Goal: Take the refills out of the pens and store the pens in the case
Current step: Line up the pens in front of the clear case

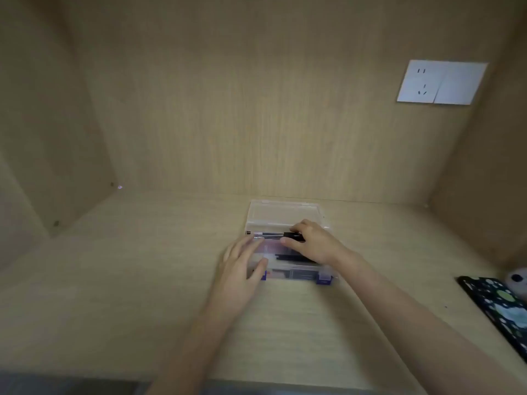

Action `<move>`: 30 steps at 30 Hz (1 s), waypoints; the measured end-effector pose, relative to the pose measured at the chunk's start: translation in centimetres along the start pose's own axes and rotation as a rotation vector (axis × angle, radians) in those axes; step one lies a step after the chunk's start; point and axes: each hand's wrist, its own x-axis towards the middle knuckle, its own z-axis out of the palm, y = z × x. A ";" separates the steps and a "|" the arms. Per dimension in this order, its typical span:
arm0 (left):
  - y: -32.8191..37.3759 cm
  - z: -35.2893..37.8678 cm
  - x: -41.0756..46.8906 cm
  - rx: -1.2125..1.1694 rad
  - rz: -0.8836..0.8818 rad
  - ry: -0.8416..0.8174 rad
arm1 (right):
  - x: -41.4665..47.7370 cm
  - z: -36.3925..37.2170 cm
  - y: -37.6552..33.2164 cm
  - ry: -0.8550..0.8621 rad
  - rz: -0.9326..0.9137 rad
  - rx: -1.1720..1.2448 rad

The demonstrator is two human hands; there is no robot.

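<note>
Sits at a pale wood bench (142, 280), boxed in by matching panels. Has a clear plastic case (296, 274) open near the middle of the rear edge. Lid (285, 215) thrown back toward the rear wall, two purple latches on the near rim.

Pinches a pen (271, 236) with the right grip (309, 240), thumb and curled fingers clamped on its black end. Holds it at the far rim of the case, where tray meets lid. Level and parallel to that rim, the paler barrel sticking out leftward from the fingers and ending near the case's far left corner.

Rests the left grip (243, 260) on the left end of the case, fingers straight and slightly spread, clamped on nothing. Fingertips close to the free end of the pen; touching or not, cannot tell through the blur. Thumb laid over the near left part of the tray.

Stores dark pens (291, 256) inside the tray already, lying lengthwise, just on the near side of the right grip and partly under it. Number not to be told.

At the right edge of the bench, a phone (496, 306) in a dark spotted cover. Just beyond it, a small white soft thing (517, 277), cut by the frame. On the rear wall, upper right, a white socket plate (442, 82).
</note>
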 end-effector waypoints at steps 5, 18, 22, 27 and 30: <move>0.0 -0.1 0.2 -0.037 0.008 0.037 | 0.4 0.6 -0.4 -0.003 -0.001 -0.159; -0.1 -0.1 0.0 -0.063 -0.008 0.026 | 3.3 -0.6 0.1 -0.317 0.083 -0.071; 0.2 -0.3 -0.1 -0.056 -0.012 0.016 | 3.8 -1.7 0.0 -0.426 0.053 0.025; 0.3 -0.3 -0.1 -0.050 -0.034 0.000 | 4.5 -3.3 0.3 -0.555 0.068 0.013; 0.3 -0.2 -0.1 -0.037 -0.035 -0.011 | 4.8 -3.8 0.1 -0.629 0.087 -0.011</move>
